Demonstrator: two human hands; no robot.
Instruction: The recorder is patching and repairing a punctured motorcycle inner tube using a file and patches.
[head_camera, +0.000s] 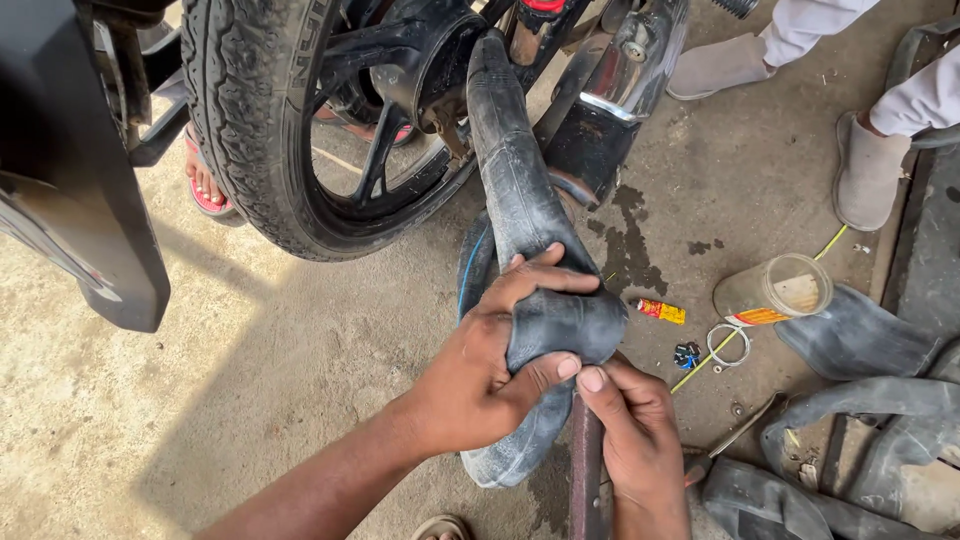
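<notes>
Single head-worn view, looking steeply down and slightly forward from close above the person's hands, which fill the lower centre. The concrete floor (250, 400) spans the frame; a motorcycle wheel (270, 130) lies toward 11 o'clock, and a bystander's slippered feet (870, 170) toward 2 o'clock.

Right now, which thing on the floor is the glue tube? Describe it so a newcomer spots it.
Start at the motorcycle wheel and follow the black inner tube down to the hands. Just right of the folded tube, on the concrete, lies the glue tube. It is small, red and yellow, unlike the clear jar and wire ring nearby.
</notes>
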